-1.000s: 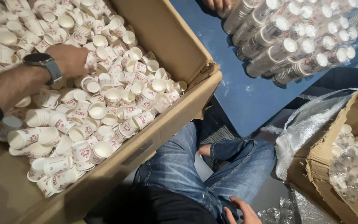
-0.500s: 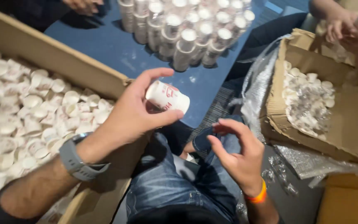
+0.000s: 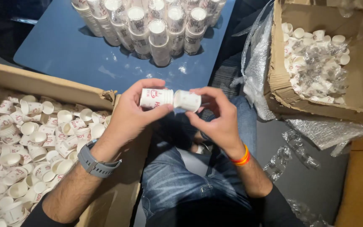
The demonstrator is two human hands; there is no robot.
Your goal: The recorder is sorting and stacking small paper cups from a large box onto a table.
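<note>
My left hand [image 3: 131, 113] holds a small white paper cup with red print [image 3: 156, 98], lying sideways above my lap. My right hand [image 3: 217, 117] grips a second white paper cup [image 3: 187, 101] right beside it; the two cups touch end to end between my fingertips. A grey watch sits on my left wrist and an orange band on my right. Below the hands are my knees in blue jeans [image 3: 177, 176].
A big cardboard box [image 3: 34, 84] at the left is full of loose white paper cups [image 3: 30, 143]. Stacked cup columns [image 3: 148, 25] lie on a blue table [image 3: 64, 50] ahead. At the right a second cardboard box [image 3: 282, 92] holds cups in clear plastic.
My left hand brought the cup from the box to the middle. My right hand rose to meet it and now holds a second cup against the first.
</note>
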